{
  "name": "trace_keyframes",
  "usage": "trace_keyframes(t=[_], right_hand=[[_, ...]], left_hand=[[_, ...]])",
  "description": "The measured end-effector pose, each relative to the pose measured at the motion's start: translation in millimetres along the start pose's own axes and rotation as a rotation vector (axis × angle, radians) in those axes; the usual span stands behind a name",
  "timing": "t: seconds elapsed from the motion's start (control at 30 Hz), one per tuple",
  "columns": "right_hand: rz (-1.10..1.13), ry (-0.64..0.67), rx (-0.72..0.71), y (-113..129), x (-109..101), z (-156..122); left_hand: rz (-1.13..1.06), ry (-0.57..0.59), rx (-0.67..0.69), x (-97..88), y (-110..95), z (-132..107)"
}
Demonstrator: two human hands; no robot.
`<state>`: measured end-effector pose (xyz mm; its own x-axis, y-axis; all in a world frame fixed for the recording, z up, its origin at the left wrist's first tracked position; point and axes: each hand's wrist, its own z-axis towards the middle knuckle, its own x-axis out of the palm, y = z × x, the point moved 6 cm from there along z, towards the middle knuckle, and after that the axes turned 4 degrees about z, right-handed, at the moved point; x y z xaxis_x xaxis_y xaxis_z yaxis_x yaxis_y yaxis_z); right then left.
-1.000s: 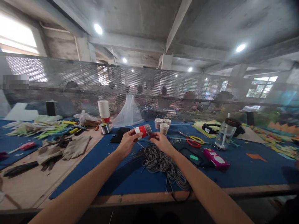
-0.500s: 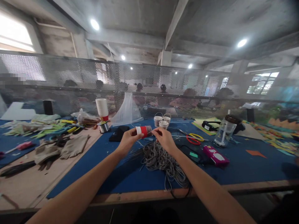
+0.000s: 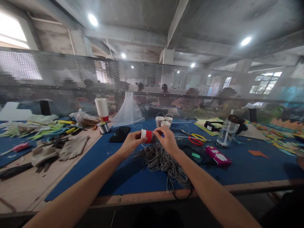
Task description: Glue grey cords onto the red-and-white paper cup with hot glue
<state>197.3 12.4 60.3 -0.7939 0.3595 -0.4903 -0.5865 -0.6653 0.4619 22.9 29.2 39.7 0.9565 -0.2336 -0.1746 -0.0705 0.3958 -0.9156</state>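
My left hand [image 3: 129, 145] grips a small red and white paper cup [image 3: 147, 136] lying on its side, held above the blue mat. My right hand [image 3: 167, 139] is closed at the cup's right end, fingers pinched on it. Just below both hands lies a tangled heap of grey cord [image 3: 163, 161], which trails toward the table's front edge.
Three small white cups [image 3: 163, 120] stand behind my hands. Scissors [image 3: 196, 139], a pink box [image 3: 218, 156], a clear jar [image 3: 226, 133] and a black phone [image 3: 120, 134] lie around. A cup stack [image 3: 102, 109], grey gloves [image 3: 59, 150] and coloured scraps sit left. People work behind a mesh screen [image 3: 152, 82].
Both hands have dropped slightly toward the cord heap, and my right hand has closed in over the cup's right end. The cup is turned a little.
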Motion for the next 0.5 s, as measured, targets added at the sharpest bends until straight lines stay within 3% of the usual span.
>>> trace_keyframes(t=[0.5], right_hand=[[0.028,-0.059,-0.077,1.6,-2.0,-0.2]], left_hand=[[-0.009,0.079,-0.022,2.9,0.8,-0.8]])
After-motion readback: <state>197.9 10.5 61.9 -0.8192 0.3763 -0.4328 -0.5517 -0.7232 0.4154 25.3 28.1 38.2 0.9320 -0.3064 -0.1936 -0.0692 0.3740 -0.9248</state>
